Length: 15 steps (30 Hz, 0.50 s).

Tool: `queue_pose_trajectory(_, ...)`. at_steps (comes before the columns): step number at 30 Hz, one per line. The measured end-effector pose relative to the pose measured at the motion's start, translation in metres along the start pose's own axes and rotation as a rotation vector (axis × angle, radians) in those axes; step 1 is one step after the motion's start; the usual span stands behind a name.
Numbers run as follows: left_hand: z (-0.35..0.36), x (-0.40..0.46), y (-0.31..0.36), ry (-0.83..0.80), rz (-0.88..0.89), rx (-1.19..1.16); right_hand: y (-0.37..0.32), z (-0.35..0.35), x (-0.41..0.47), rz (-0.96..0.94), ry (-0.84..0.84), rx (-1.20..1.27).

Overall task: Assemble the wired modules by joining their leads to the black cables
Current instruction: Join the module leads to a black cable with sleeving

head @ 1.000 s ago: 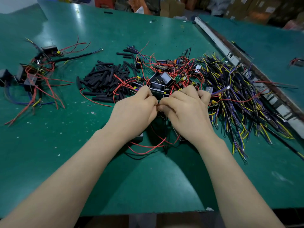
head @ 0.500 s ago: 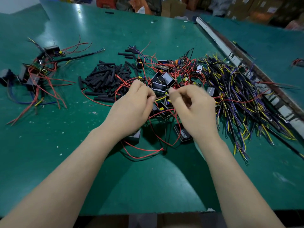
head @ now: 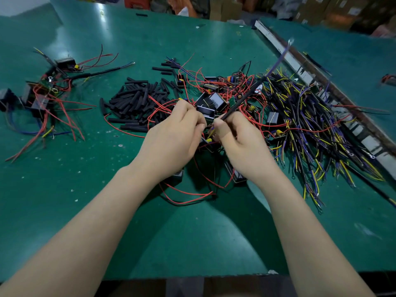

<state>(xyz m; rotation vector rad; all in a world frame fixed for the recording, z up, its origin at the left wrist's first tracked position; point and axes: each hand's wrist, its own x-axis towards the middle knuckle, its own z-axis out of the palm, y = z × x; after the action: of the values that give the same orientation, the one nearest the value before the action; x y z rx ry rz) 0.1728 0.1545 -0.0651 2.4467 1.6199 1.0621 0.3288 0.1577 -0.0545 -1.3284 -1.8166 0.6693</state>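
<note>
My right hand (head: 240,142) grips a black cable (head: 242,98) that rises up and to the right, its purple lead blurred at the far end. My left hand (head: 177,138) pinches thin leads with a yellow tip (head: 209,139) right beside it, fingertips nearly touching. Below the hands lie small black modules (head: 234,173) with red wires (head: 188,197) looping over the green table (head: 192,243). More modules (head: 214,101) lie in a tangle just beyond my hands.
A pile of black tubing pieces (head: 132,99) lies at centre left. A heap of black cables with yellow and purple leads (head: 310,121) fills the right. Wired modules (head: 42,93) sit at far left. A metal rail (head: 334,97) runs along the right edge.
My hands parted and came together again. My right hand has lifted a black cable, which now sticks up to the right above the pile.
</note>
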Motion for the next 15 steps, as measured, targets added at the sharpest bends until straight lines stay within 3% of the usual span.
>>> queue_pose_trajectory(4,0.001,0.000,-0.001,-0.067,0.017,0.058,0.006,0.001,0.001,-0.068,-0.087,-0.190)
queue_pose_trajectory(7,0.001,0.000,-0.002,-0.068,-0.023,0.028,0.012,0.000,0.003,-0.114,-0.072,-0.171)
queue_pose_trajectory(15,-0.001,0.001,-0.004,-0.172,0.010,0.067,0.014,-0.004,0.005,-0.490,0.016,-0.425)
